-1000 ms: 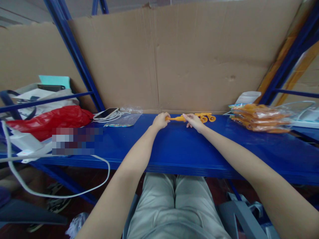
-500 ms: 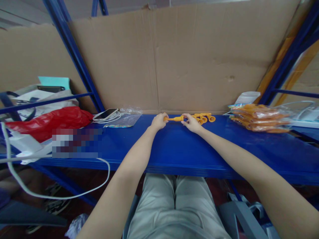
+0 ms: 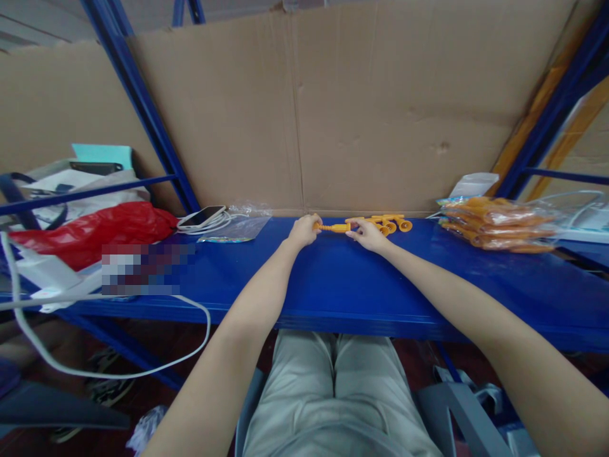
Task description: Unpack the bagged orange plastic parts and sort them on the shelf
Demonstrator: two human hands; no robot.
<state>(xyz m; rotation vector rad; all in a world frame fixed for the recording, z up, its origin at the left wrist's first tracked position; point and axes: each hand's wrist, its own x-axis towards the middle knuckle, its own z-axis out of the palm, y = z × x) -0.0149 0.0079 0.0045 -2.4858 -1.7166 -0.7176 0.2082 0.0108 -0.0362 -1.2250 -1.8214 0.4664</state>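
My left hand is closed on the left end of an orange plastic piece with a ridged, screw-like stem. At its other end, my right hand pinches the wider part between thumb and fingers. The piece lies level, just above or on the blue shelf; I cannot tell which. Right behind my right hand, several orange plastic parts with round cup-like ends lie in a group, partly hidden by the hand.
A stack of clear bags with orange parts sits at the right. On the left are a flat clear bag, a phone with a white cable, a red plastic bag and a white power strip. Cardboard closes off the back.
Both hands stay on the orange piece in nearly the same place, with only a slight shift of the right hand's fingers. The camera view has moved very slightly.
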